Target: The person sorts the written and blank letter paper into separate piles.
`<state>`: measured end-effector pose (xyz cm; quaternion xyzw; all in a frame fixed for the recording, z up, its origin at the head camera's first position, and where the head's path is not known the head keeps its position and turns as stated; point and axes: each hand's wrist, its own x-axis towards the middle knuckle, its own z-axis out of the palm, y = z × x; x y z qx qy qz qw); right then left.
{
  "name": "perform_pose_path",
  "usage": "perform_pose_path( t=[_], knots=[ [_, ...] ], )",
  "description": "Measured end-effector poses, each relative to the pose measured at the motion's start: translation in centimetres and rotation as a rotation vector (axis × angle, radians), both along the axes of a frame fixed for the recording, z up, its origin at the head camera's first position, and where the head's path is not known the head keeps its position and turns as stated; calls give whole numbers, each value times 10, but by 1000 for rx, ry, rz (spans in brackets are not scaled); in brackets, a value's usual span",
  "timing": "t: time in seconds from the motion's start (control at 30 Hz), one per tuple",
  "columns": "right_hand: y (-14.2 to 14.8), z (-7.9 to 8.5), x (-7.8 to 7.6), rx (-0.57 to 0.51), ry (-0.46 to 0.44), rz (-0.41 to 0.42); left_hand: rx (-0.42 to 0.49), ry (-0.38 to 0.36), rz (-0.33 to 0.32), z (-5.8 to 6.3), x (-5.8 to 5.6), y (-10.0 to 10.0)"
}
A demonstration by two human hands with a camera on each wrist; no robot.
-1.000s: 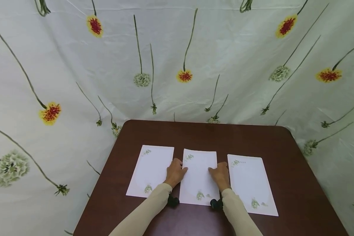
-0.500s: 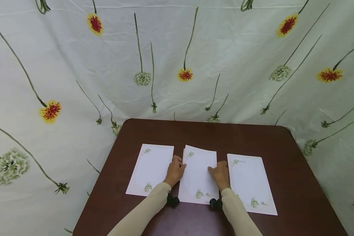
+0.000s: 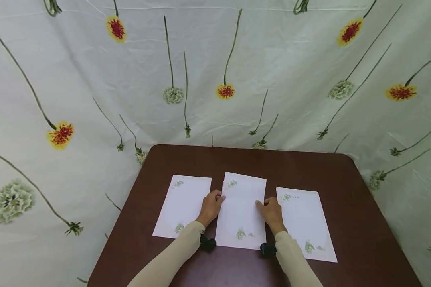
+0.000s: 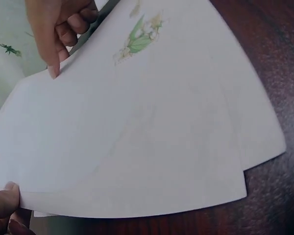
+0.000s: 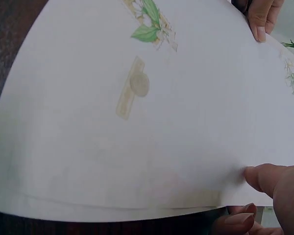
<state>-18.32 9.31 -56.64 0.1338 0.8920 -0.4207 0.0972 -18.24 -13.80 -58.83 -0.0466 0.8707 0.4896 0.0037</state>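
My left hand [image 3: 210, 207] pinches the left edge of the middle sheet of paper [image 3: 241, 211], thumb on top. On its right edge, my right hand [image 3: 271, 215] pinches the same sheet with fingers curled underneath. The sheet is white, with pale green flower prints near its top left and bottom. A second sheet [image 4: 262, 144] shows beneath it in the left wrist view, its corner sticking out past the upper one. Seen from the right wrist, the held sheet [image 5: 186, 132] bows slightly, and the right thumb [image 5: 264, 177] presses on its face.
One white printed sheet [image 3: 183, 207] lies to the left and another paper [image 3: 307, 225] to the right on the dark brown table [image 3: 251, 159]. Behind the table hangs a pale curtain [image 3: 208, 48] with printed flowers. Small black wrist cameras sit under both sleeves.
The top middle sheet has shifted up and come away from the one under it, whose left edge now peeks out. Both hands moved slightly with it, the right one outward.
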Motion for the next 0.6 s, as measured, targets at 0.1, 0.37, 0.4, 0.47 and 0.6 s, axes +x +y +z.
perform_pose_path(
  t=[0.1,0.37,0.4,0.47,0.6],
  knots=[
    [4,0,1,27,-13,33,14,-25,-6,0,-1,-3],
    [8,-1,-3,38,15,125,50,-79,4,4,-4,-15],
    [8,0,-3,36,20,140,47,-79,5,6,-4,-17],
    [9,4,-5,31,31,166,31,-69,3,9,-5,-21],
    [8,12,-6,26,52,193,-10,-47,-12,13,-5,-26]
  ],
)
